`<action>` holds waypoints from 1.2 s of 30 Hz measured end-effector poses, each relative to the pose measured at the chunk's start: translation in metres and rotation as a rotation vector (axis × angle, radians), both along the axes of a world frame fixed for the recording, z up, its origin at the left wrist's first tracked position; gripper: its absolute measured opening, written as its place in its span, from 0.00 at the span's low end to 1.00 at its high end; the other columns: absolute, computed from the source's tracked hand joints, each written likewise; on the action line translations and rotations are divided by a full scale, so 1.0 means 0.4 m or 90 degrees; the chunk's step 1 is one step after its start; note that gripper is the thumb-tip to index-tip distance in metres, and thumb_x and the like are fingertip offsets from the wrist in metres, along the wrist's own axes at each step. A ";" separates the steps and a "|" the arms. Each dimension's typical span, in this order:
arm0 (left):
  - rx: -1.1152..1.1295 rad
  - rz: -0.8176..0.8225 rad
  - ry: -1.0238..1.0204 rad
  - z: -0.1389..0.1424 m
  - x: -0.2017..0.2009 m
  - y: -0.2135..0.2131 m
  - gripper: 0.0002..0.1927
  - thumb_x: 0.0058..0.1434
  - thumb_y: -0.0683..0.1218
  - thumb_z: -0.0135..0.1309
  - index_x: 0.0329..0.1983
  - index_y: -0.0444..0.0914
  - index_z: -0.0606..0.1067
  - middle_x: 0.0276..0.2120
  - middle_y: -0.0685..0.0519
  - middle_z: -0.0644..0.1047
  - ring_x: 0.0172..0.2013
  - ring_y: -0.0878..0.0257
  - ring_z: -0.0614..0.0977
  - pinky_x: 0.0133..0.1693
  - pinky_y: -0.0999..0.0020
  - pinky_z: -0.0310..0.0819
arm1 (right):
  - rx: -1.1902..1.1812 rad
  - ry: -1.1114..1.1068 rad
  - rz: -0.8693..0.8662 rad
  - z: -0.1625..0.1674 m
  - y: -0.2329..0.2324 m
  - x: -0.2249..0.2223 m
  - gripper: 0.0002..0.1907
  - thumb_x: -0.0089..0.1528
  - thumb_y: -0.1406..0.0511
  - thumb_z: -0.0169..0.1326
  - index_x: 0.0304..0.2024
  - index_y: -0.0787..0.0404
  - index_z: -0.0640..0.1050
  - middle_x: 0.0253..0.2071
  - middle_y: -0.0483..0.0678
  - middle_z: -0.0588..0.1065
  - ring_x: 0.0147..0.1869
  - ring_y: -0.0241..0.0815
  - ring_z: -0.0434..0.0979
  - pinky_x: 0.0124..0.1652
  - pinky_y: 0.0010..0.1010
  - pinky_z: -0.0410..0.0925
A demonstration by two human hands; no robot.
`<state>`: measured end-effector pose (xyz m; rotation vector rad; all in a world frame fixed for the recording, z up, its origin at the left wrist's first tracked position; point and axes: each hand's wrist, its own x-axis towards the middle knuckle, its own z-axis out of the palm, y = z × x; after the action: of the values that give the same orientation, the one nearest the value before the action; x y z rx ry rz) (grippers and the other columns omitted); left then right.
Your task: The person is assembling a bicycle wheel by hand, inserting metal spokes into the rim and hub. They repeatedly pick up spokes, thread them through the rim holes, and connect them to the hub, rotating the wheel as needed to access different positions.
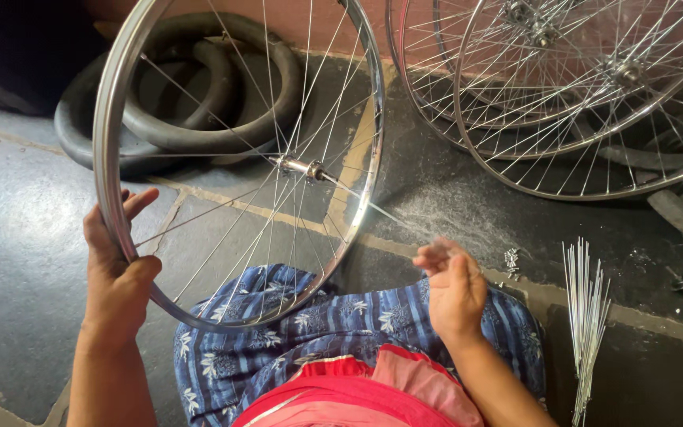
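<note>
A shiny bicycle wheel rim (109, 119) with thin spokes and a metal hub (298, 167) stands tilted on my lap, its lower edge resting on blue flowered cloth (341, 316). My left hand (116, 269) grips the rim's left side, thumb over the inner face. My right hand (452, 285) is raised to the right of the wheel, fingers pinched on the end of a loose spoke (373, 205) that runs from the hub.
Several laced wheels (586, 95) lean at the back right. Black inner tubes (199, 95) lie coiled on the stone floor behind the rim. A bundle of loose spokes (586, 316) and small metal nipples (511, 261) lie at my right.
</note>
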<state>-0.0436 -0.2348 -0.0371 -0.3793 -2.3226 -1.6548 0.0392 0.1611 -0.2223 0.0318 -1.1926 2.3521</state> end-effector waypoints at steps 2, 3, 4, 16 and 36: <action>-0.008 0.010 -0.016 0.003 0.004 0.001 0.48 0.39 0.29 0.38 0.70 0.40 0.55 0.68 0.44 0.69 0.76 0.54 0.61 0.70 0.56 0.47 | -0.081 -0.028 -0.001 0.006 0.006 -0.024 0.20 0.74 0.59 0.45 0.58 0.69 0.73 0.50 0.56 0.77 0.53 0.46 0.78 0.58 0.41 0.71; -0.006 0.000 -0.004 0.004 0.005 0.003 0.48 0.39 0.29 0.38 0.70 0.41 0.55 0.68 0.44 0.68 0.76 0.54 0.61 0.71 0.56 0.46 | -0.102 -0.034 0.008 0.011 0.009 -0.035 0.20 0.74 0.58 0.45 0.58 0.69 0.73 0.50 0.56 0.77 0.52 0.46 0.77 0.58 0.41 0.71; -0.005 -0.011 0.007 0.004 0.006 0.006 0.49 0.39 0.29 0.38 0.70 0.41 0.54 0.68 0.43 0.67 0.76 0.54 0.61 0.72 0.55 0.45 | -0.124 -0.041 0.017 0.015 0.010 -0.043 0.20 0.74 0.58 0.45 0.58 0.69 0.73 0.49 0.55 0.77 0.51 0.46 0.77 0.58 0.41 0.71; 0.005 -0.021 -0.008 0.004 0.024 0.034 0.49 0.38 0.28 0.37 0.70 0.41 0.53 0.65 0.47 0.62 0.74 0.54 0.66 0.66 0.53 0.55 | -0.178 -0.091 0.033 0.006 0.028 -0.057 0.21 0.73 0.56 0.47 0.58 0.66 0.73 0.49 0.52 0.77 0.50 0.42 0.76 0.57 0.38 0.70; -0.016 -0.077 0.026 -0.023 0.043 0.028 0.49 0.42 0.27 0.38 0.72 0.41 0.50 0.69 0.43 0.67 0.72 0.55 0.63 0.59 0.65 0.55 | -0.143 -0.264 -0.013 -0.074 0.076 -0.309 0.09 0.72 0.59 0.47 0.45 0.57 0.72 0.41 0.49 0.77 0.43 0.41 0.76 0.45 0.37 0.73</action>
<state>-0.0266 -0.2235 -0.0463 -0.5629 -2.3344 -1.6564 -0.0845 0.1917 -0.2519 -0.5657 -1.0865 2.5351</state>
